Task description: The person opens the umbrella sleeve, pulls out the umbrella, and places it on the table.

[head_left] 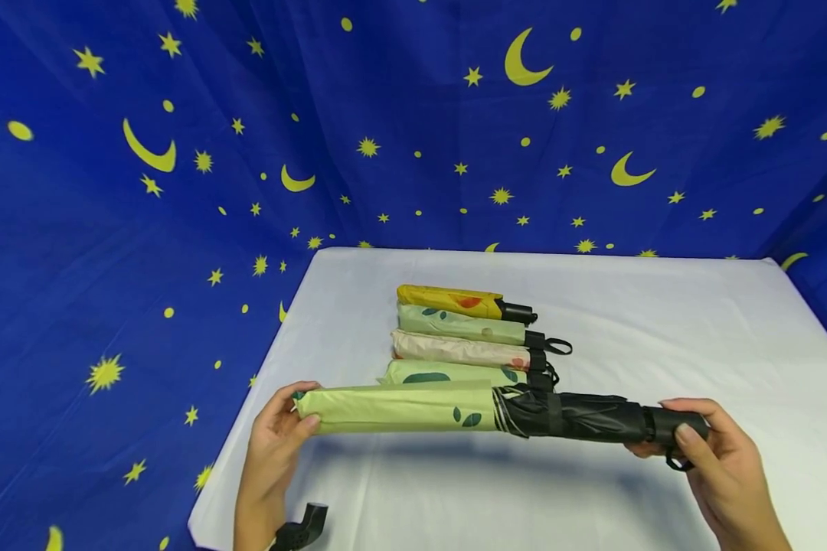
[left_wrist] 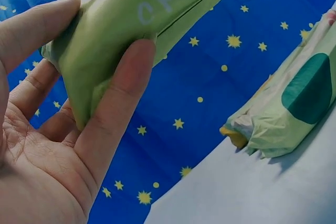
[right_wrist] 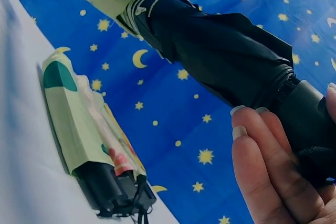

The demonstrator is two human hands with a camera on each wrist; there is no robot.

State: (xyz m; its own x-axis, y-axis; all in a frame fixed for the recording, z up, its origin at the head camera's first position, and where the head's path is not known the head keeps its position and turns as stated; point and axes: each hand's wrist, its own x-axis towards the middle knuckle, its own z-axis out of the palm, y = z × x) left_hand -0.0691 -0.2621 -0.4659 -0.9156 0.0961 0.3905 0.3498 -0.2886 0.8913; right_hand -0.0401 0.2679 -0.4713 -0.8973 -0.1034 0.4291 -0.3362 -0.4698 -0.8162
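Observation:
A folded umbrella spans the space between both hands above the table. Its black folded canopy sticks out of a light green sleeve with dark leaf prints, which covers the left part. My left hand pinches the sleeve's closed end between thumb and fingers; in the left wrist view the fabric there looks slack and pointed. At the other end, my right hand grips the black handle, thumb in front, with a small strap loop hanging below. Pale lettering shows on the sleeve close to the left fingers.
Several sleeved umbrellas lie in a row behind the held one: a yellow one farthest back, a pale green one, a cream one, and a green one nearest. A white cloth covers the table; blue star-print curtains hang behind.

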